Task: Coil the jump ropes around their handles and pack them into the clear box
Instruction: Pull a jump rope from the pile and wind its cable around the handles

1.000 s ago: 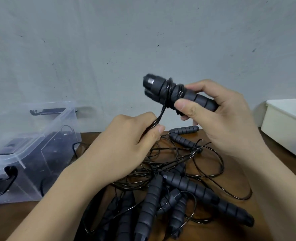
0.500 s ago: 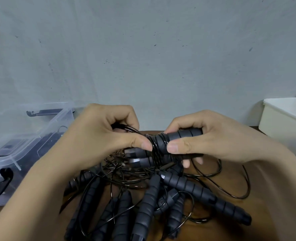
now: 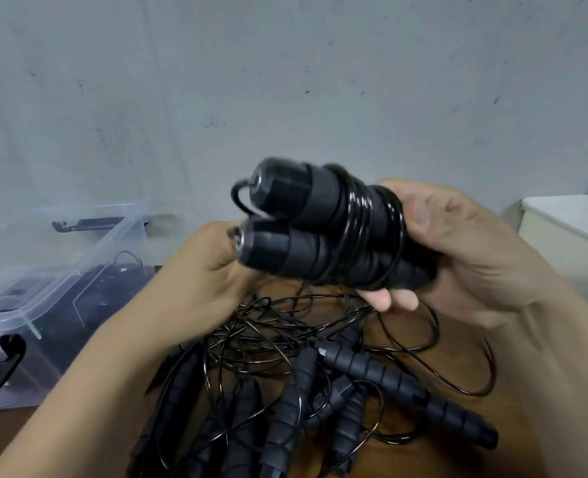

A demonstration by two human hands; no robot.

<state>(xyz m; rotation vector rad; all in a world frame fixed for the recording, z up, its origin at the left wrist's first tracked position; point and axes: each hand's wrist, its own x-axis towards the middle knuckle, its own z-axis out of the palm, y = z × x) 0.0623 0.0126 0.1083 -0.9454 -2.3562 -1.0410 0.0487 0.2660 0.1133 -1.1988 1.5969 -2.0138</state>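
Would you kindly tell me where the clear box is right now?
In the head view, the clear box sits at the far left of the table, just beyond the left hand.

Soft, even light from above falls on the coiled handles (image 3: 320, 232) I grip in my right hand (image 3: 475, 257); white glints sit on the wrapped cord (image 3: 365, 222). Their caps are smeared by motion, and my left hand (image 3: 199, 281) just below is blurred. Left of them the clear box (image 3: 89, 257) looks hazy and bowed.

No readable text, labels or numbers; view blurred.
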